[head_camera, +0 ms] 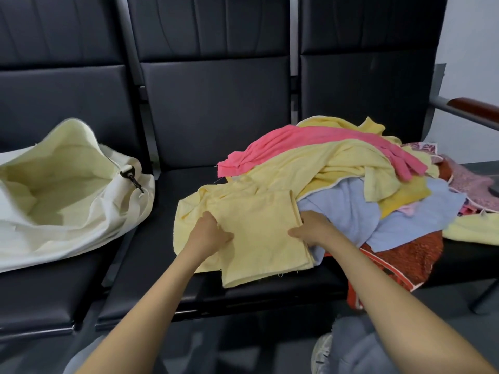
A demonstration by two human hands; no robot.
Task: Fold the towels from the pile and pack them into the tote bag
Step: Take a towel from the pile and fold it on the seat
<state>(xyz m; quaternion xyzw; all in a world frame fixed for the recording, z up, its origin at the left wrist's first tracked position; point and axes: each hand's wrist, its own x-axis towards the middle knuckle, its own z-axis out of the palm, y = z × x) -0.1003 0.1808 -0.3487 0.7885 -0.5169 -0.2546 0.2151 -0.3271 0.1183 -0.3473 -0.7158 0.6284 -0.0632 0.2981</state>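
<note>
On the seat (189, 182), left hand (209, 231) and right hand (313, 228) pinch yellow towel (260, 241).

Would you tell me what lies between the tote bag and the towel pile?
Head view: bare black seat cushion separates tote bag and towel pile.

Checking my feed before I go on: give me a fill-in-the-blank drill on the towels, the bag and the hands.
1. The folded towel gripped by the left hand and right hand is ____ in colour.
2. The tote bag lies with its mouth ____.
3. The bright towel draped over the top of the pile is ____.

Missing words: yellow; open; pink.
</note>
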